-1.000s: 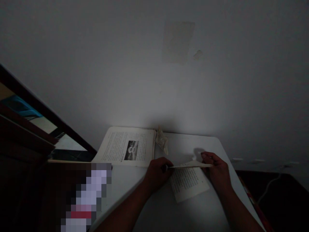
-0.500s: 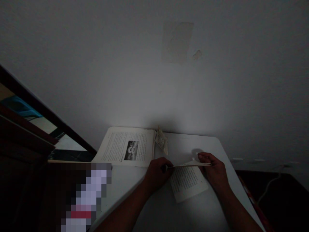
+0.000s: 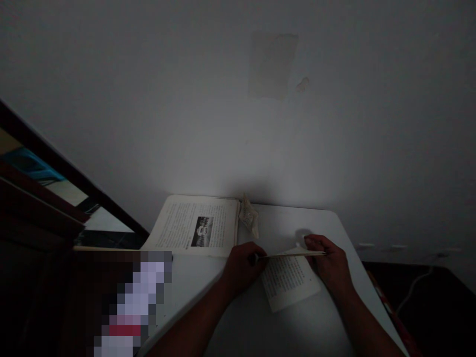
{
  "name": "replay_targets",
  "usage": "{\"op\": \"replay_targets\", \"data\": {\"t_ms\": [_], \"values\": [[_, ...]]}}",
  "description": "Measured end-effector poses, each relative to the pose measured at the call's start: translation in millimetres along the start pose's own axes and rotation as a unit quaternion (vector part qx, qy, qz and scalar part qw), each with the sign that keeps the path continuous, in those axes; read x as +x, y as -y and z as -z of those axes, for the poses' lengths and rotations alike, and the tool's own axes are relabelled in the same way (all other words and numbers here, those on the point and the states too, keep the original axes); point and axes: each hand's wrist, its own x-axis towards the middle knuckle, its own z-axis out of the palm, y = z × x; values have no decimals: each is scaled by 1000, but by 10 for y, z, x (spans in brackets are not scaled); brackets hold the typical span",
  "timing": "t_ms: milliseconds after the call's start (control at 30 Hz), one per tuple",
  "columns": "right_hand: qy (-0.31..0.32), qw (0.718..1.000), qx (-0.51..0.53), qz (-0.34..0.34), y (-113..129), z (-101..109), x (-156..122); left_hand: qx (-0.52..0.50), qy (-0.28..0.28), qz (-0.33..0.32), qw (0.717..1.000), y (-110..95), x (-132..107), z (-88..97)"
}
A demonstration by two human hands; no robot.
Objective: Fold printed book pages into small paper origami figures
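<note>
At the far left of the frame a dark wooden frame (image 3: 55, 168) slants along the wall, and right of it an open book (image 3: 193, 225) lies on the white table (image 3: 230, 327) with a crumpled paper scrap (image 3: 249, 218) at its right edge. Lower centre, your left hand (image 3: 241, 267) is closed, pinching the left end of the fold in a printed sheet (image 3: 290, 282), and your right hand (image 3: 329, 263) grips the right end. Judging by its looks, that sheet is light, limp and easily torn, so hold it along the crease.
</note>
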Motion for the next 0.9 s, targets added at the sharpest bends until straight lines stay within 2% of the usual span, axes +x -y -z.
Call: {"op": "replay_targets", "data": {"t_ms": [500, 900], "values": [[-6, 1000, 10, -9, 62, -17, -21, -7, 5, 0, 1000, 24, -10, -8], [12, 1000, 13, 4, -5, 10, 3, 9, 6, 4, 1000, 11, -3, -6]]}}
